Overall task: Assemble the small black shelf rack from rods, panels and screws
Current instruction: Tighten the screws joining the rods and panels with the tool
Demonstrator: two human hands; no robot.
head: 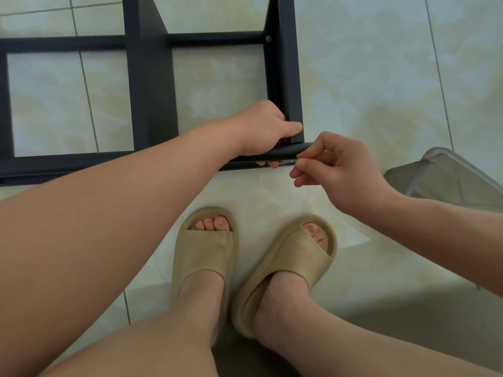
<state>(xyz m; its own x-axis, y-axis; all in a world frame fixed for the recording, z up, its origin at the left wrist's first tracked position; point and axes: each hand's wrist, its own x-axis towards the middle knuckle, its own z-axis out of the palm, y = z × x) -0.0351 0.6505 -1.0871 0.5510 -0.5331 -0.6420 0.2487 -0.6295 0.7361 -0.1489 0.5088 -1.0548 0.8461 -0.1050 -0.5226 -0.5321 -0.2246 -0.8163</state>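
Matt black rack (148, 85), glossy tiles (381, 63)

rack (147, 77): cut off top, left | right hand (343, 170): anything between fingers too small to tell

Left hand (265, 129) around black rod (283, 152), right hand (340, 170) pinching its end

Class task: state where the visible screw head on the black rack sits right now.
In the head view, the screw head sits in the upper middle, on the right-hand panel, just where the far rod meets it.
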